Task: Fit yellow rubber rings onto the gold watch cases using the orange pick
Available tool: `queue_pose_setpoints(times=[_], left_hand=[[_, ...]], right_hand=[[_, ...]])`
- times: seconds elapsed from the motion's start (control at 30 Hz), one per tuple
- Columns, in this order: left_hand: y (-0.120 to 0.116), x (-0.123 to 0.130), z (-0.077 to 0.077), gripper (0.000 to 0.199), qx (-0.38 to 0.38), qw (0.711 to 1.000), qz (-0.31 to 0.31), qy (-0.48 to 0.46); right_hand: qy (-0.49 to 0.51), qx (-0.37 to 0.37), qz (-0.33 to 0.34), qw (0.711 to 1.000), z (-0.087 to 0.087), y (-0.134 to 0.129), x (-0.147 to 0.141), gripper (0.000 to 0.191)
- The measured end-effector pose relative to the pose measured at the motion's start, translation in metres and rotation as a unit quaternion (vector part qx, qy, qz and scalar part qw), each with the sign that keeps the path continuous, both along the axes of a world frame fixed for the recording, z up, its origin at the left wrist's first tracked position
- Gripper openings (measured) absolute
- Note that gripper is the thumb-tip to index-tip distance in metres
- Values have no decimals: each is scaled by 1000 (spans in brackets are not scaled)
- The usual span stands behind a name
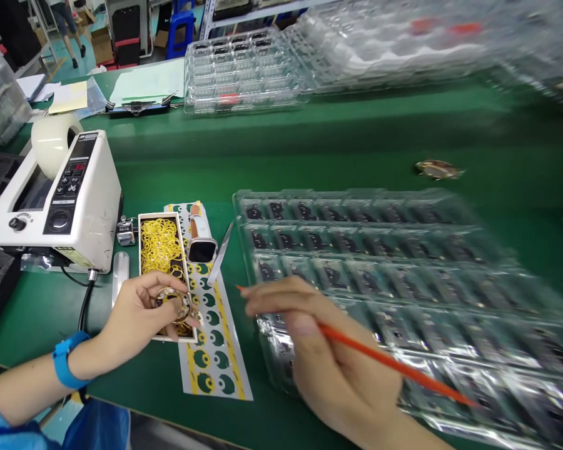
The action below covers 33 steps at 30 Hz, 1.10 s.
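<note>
- Two hands were at work over the green tabletop (pixel 366 131); my left hand (pixel 138 312) pinched a small round gold-rimmed part (pixel 177 303) between thumb and fingertips, the grip closed on its edge, right above the near end of the little box of yellow rings (pixel 159 247).
- My right hand (pixel 328 356) was clamped pencil-fashion on a thin orange stick (pixel 394 365); its fine tip pointed left toward the round part but stood apart from it, with bare tabletop between.
- I judged that the step in hand was best done by keeping the round part level and still, face up, so the stick's tip could meet it squarely; a light pinch on the rim alone seemed wise, since fingers across the face would hide the spot being worked.
- I judged too that the right wrist wanted a rest on the near edge of the clear tray (pixel 370 262), which lay under that hand, to steady the long stick.
- Relative to the left grip, the round part sat at the fingertips, not in the palm, hovering over the box and just beside the sticker sheet (pixel 216 350) with its green dots.
- A tape dispenser (pixel 56 200) stood well to the left; a watch (pixel 201 240) lay on the sheet's far end; the tray's contents were too blurred to tell.
</note>
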<state>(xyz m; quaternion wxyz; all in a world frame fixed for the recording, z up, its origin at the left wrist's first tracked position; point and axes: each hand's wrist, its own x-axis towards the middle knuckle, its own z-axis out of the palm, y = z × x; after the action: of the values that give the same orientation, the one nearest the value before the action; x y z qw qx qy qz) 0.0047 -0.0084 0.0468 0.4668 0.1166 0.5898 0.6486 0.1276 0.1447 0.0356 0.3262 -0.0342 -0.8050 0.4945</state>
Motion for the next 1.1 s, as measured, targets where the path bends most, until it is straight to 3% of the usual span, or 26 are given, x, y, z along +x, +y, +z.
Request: queue_pose_setpoints(times=[0.1,0.2,0.47,0.7,0.83,0.93,1.0,1.1], left_hand=[[1,4,0,24,32,999,-5,-2],[-2,10,-1,29,46,998,-17,25],[-12,22,-12,44,73,988,-75,110],[-15,20,-15,42,38,981,-98,164],[-12,18,-15,41,31,981,-65,181],[-8,14,-14,38,63,983,-23,172],[-5,8,-9,31,79,984,24,155],[-2,-4,2,24,95,979,108,143]], right_hand=[[-9,132,0,991,0,-12,-3,20],[-15,178,-29,983,-6,-21,-11,14],[-56,127,-49,989,-15,-23,-20,13],[-108,-2,-15,994,-7,-25,-24,14],[-149,-115,54,981,2,-24,-22,15],[-150,-144,74,975,6,-23,-19,15],[-131,-113,76,982,3,-23,-18,15],[-115,10,87,989,-9,-23,-18,17]])
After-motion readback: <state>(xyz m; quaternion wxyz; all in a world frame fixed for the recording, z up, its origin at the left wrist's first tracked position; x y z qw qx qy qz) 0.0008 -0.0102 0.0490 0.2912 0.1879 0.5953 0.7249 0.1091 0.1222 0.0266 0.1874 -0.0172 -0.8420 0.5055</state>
